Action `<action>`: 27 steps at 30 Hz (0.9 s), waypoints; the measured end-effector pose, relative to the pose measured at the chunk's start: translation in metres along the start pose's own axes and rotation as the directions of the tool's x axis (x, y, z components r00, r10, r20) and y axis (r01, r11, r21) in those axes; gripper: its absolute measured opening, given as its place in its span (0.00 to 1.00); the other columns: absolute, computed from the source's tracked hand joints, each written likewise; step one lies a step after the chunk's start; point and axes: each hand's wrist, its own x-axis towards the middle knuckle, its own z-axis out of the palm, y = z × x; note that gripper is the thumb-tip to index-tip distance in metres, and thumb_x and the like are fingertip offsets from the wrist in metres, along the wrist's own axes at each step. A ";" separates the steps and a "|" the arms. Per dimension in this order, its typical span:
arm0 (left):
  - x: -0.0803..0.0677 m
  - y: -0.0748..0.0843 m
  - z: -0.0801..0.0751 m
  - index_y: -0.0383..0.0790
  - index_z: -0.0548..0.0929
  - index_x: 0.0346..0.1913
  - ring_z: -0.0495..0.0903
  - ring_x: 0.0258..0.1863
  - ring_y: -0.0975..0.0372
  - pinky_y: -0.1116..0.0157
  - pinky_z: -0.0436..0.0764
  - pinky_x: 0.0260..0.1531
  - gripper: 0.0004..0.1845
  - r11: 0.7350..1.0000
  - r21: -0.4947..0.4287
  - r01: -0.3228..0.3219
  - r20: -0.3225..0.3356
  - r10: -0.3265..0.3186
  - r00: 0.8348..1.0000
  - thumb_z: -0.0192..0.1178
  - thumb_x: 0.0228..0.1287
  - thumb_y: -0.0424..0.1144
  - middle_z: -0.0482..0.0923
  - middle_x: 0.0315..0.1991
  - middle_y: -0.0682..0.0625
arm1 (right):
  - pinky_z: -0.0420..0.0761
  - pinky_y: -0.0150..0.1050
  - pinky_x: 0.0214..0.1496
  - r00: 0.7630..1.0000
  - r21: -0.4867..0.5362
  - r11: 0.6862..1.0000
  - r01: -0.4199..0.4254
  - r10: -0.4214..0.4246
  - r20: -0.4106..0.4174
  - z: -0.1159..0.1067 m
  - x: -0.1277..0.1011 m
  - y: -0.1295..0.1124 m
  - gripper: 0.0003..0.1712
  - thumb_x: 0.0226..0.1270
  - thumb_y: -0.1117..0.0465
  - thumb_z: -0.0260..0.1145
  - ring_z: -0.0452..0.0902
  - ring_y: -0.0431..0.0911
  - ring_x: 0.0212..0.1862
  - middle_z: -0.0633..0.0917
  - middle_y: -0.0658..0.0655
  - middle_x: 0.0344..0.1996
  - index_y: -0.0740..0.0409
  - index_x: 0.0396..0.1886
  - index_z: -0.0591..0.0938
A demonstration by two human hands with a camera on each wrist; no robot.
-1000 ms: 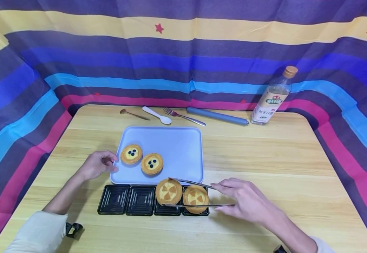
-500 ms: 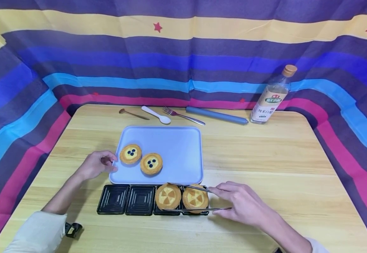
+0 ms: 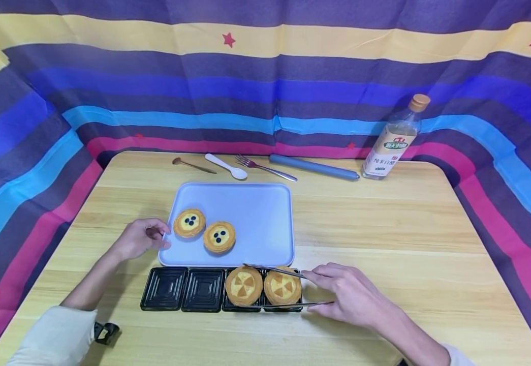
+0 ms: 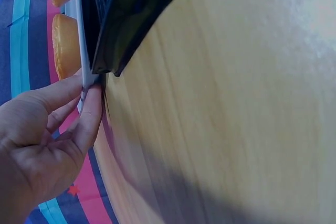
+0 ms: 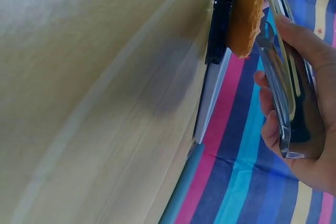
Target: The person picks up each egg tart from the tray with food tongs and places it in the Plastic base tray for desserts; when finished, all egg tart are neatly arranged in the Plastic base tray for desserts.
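Two thin silver metal tongs (image 3: 279, 285) sit in my right hand (image 3: 349, 295), pinched between thumb and fingers. Their long arms reach past both sides of the round orange tart with yellow wedges (image 3: 283, 287) at the right end of the black plastic tray with four square cups (image 3: 169, 290). A second tart like it (image 3: 244, 285) sits in the next cup, and the two left cups have nothing in them. My left hand (image 3: 139, 238) pinches the left edge of the pale blue flat tray (image 3: 260, 223), just behind the black one. Two tarts with dark blueberries (image 3: 205, 230) lie on it.
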 end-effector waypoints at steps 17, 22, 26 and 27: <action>-0.001 0.001 0.000 0.35 0.81 0.42 0.75 0.33 0.59 0.71 0.74 0.31 0.15 1.000 -0.002 0.000 0.001 0.000 1.000 0.69 0.51 0.33 0.79 0.33 0.47 | 0.82 0.35 0.44 1.000 -0.013 1.000 0.006 -0.006 -0.007 -0.009 0.011 0.000 0.37 0.42 0.41 0.76 0.83 0.40 0.42 0.86 0.48 0.40 0.56 0.52 0.82; -0.001 0.001 0.000 0.35 0.81 0.42 0.75 0.33 0.59 0.71 0.75 0.31 0.15 1.000 0.002 -0.004 0.005 0.004 1.000 0.69 0.51 0.34 0.79 0.32 0.47 | 0.82 0.35 0.44 1.000 -0.015 1.000 -0.001 0.001 0.002 -0.010 0.019 0.000 0.37 0.44 0.41 0.75 0.82 0.40 0.42 0.86 0.48 0.41 0.56 0.53 0.81; -0.002 0.000 0.001 0.35 0.81 0.42 0.75 0.33 0.61 0.71 0.75 0.31 0.15 1.000 0.001 -0.014 0.001 0.014 1.000 0.70 0.50 0.35 0.79 0.32 0.47 | 0.82 0.35 0.43 1.000 -0.010 1.000 -0.010 0.010 -0.001 -0.008 0.030 0.001 0.37 0.45 0.41 0.74 0.82 0.40 0.42 0.86 0.48 0.40 0.57 0.52 0.82; -0.002 0.000 0.001 0.35 0.81 0.42 0.75 0.32 0.61 0.71 0.75 0.31 0.16 1.000 0.001 -0.017 -0.003 0.017 1.000 0.70 0.50 0.35 0.79 0.32 0.47 | 0.82 0.35 0.43 1.000 -0.007 1.000 -0.014 0.014 -0.002 -0.008 0.033 0.002 0.37 0.45 0.41 0.74 0.83 0.41 0.42 0.86 0.48 0.41 0.57 0.52 0.82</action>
